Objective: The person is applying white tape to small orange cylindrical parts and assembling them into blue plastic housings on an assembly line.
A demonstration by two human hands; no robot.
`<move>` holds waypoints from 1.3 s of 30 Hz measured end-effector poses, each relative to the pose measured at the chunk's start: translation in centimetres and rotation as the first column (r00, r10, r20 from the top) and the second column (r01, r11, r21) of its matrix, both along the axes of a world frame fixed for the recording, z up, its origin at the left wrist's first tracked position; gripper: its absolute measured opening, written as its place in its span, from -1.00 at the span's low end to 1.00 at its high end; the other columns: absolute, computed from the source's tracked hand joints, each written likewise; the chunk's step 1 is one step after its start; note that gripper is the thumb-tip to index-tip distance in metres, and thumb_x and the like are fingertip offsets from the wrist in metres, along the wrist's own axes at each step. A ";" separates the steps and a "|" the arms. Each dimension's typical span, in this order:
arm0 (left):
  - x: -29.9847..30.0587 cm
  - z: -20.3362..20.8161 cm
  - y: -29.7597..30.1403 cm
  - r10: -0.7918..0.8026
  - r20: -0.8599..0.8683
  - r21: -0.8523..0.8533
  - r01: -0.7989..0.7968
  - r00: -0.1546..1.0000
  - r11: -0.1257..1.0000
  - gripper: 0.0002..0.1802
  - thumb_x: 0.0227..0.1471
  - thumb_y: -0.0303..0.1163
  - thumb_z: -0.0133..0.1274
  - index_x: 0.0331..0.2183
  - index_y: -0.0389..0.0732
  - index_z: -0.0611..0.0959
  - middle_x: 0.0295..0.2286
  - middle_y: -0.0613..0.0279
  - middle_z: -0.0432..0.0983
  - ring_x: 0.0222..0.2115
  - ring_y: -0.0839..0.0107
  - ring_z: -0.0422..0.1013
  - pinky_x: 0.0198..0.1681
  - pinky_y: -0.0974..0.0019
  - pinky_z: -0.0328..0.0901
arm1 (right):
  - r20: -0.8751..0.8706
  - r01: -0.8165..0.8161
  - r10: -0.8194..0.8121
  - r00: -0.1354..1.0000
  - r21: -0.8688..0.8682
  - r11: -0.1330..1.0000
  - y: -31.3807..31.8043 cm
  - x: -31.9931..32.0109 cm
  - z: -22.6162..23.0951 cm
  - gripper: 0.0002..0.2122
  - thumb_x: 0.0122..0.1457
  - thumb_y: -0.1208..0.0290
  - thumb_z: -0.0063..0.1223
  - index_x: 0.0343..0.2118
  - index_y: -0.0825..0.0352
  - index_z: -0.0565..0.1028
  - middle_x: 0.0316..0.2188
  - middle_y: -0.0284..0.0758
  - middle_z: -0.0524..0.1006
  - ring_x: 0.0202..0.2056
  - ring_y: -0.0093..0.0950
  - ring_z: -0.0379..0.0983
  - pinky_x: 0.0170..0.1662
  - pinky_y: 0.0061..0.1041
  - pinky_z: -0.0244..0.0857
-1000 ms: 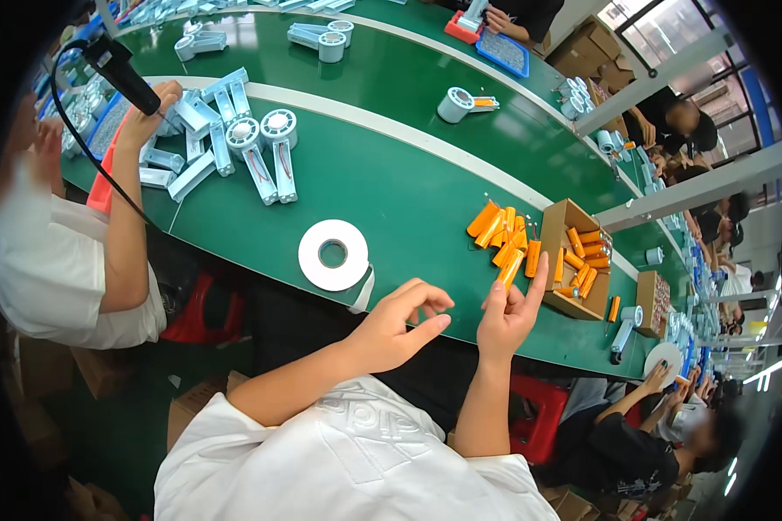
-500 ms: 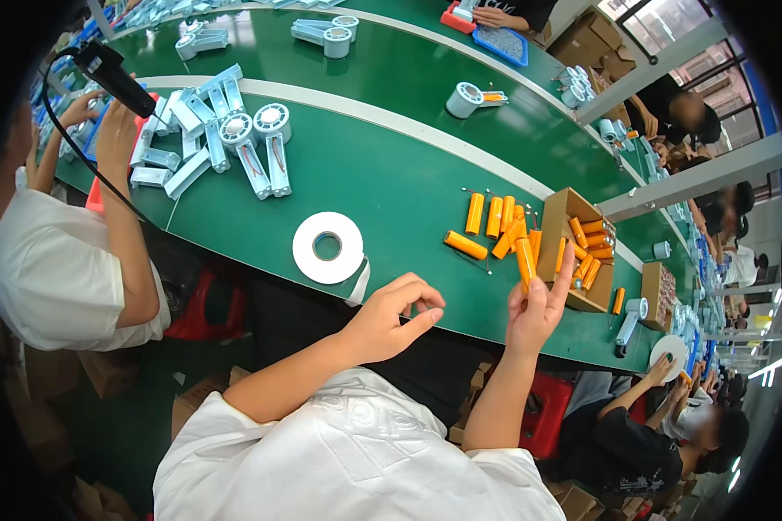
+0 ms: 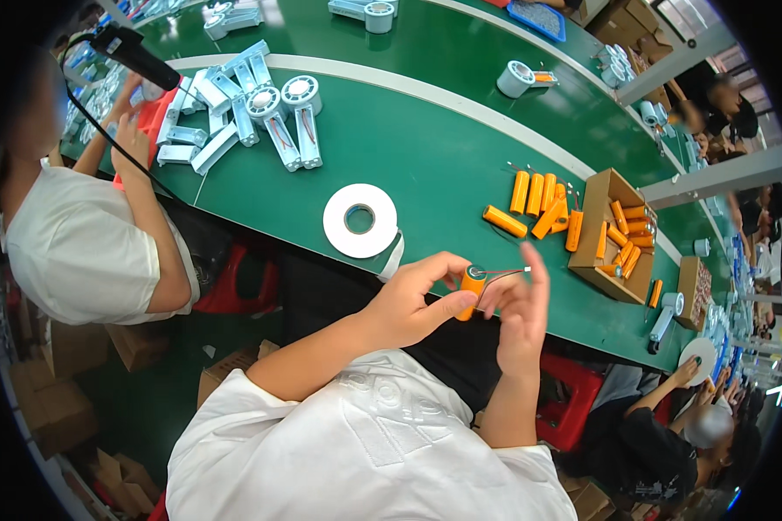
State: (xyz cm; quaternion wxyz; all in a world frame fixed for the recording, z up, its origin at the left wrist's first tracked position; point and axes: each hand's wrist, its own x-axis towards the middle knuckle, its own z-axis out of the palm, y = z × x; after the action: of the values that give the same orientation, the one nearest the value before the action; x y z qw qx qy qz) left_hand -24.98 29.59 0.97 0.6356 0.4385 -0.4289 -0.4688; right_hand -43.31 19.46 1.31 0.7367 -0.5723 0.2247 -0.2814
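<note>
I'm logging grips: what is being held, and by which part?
Left hand holds an orange cylinder by its sides; whether the right hand grips its wires is unclear.

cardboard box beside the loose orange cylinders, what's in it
The cardboard box holds a jumble of orange cylinders lying at various angles. They cover parts of its bottom, so whatever may lie beneath them cannot be seen.

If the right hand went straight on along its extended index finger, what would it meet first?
Probably the leftmost glossy orange cylinder lying on the green tabletop, though the right hand might pass above it; depth is unclear here.
</note>
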 end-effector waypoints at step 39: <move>3.9 2.5 2.5 -0.070 0.491 0.058 0.047 0.868 0.997 -0.58 0.20 -0.43 0.23 0.10 -0.18 0.66 0.14 0.04 0.35 0.00 0.26 0.37 0.02 0.31 0.31 | -0.070 0.013 -0.055 0.996 -0.504 0.864 1.5 0.2 -1.3 -0.48 0.06 0.71 0.43 0.10 0.27 0.53 -0.15 -0.20 0.65 -0.53 -0.64 0.41 -0.51 -0.72 0.26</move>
State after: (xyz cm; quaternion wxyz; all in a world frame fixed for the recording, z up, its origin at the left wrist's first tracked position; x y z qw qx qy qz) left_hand -21.13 32.07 3.44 0.4810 0.5441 -0.5794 -0.3698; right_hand -43.09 20.97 0.01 0.5472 -0.7515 0.1837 -0.3195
